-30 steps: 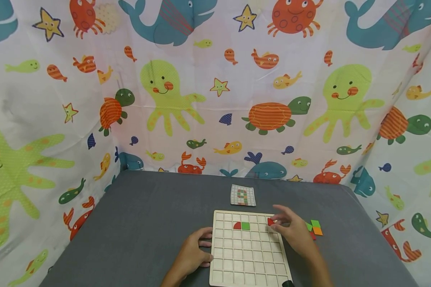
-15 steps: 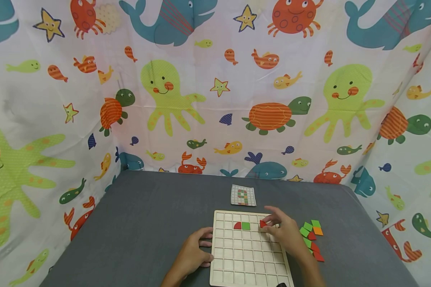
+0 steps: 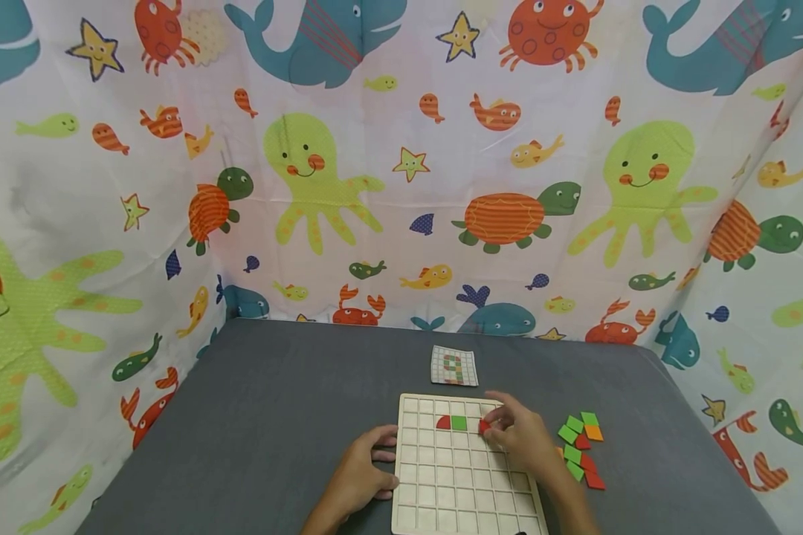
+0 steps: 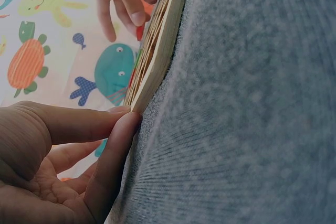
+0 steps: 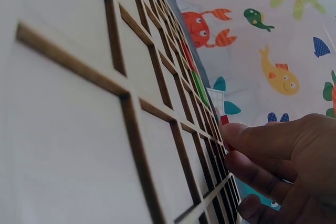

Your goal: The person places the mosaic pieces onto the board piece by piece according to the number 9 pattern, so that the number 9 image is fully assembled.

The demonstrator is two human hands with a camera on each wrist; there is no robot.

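Low in the middle of the head view, a wooden grid board point(image 3: 462, 468) lies on a grey table point(image 3: 274, 416). The right hand point(image 3: 518, 438) reaches over the board's upper right part and pinches a small red piece point(image 3: 485, 426) between thumb and fingertips, holding it at a cell in the second row, just right of a green square point(image 3: 459, 423) and a red half-round piece point(image 3: 444, 423) that already sit side by side in that row. The right wrist view shows the same pinch close up, the red piece point(image 5: 224, 120) peeping out above the fingertips point(image 5: 236, 132) right at the board's surface. The left hand point(image 3: 361, 475) rests on the table at the board's left edge; in the left wrist view its fingers point(image 4: 118, 140) lie straight and relaxed, touching the board's edge point(image 4: 157, 51) and gripping nothing. To the right of the board, near the lower right of the head view, lies a loose cluster of green, red and orange pieces point(image 3: 578, 446). Just above the board, a small pattern card point(image 3: 453, 366) lies flat on the table. Behind the table hangs a sea-animal curtain point(image 3: 401, 148).
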